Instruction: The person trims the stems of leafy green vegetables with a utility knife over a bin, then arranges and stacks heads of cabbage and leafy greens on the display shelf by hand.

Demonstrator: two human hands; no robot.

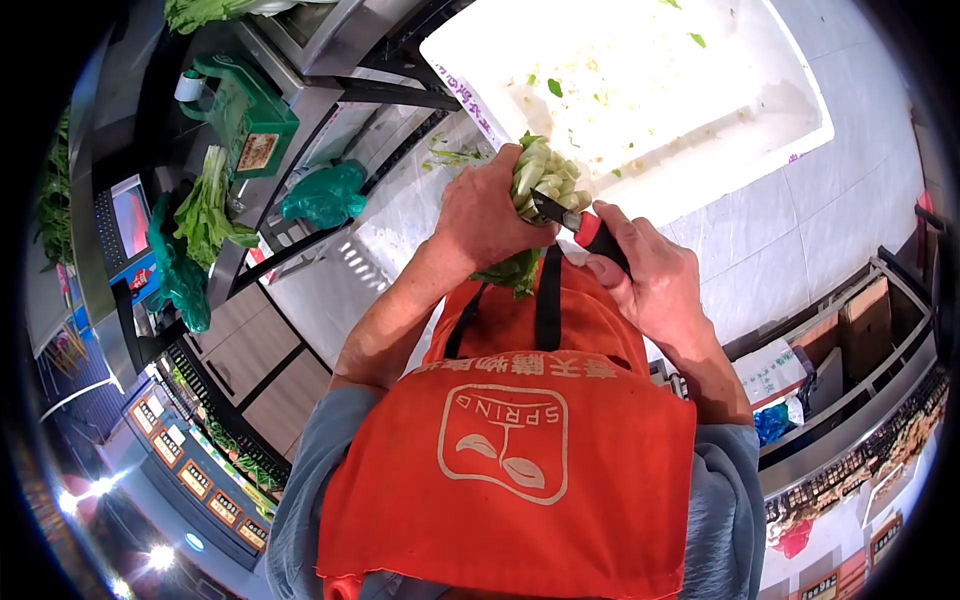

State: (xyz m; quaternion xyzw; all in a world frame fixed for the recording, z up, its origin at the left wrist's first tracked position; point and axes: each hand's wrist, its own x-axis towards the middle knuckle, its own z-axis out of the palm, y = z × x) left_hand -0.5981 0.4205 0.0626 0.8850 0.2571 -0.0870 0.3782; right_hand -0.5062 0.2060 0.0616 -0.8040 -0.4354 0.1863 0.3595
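My left hand is wrapped round a bunch of leafy greens, whose pale cut stem ends face away from me. Dark green leaves hang out below that fist, over the red apron. In my right hand is a knife with a red and black handle. Its short dark blade lies against the stem ends; whether it has sunk into them I cannot tell. Just beyond both hands stands a white foam box with leaf scraps and small pale trimmings in it.
On the left, a green scale-like device, loose leafy greens and green plastic bags rest on metal shelving. A metal rack with boards stands at right. Pale tiles cover the floor, with scraps beside the box.
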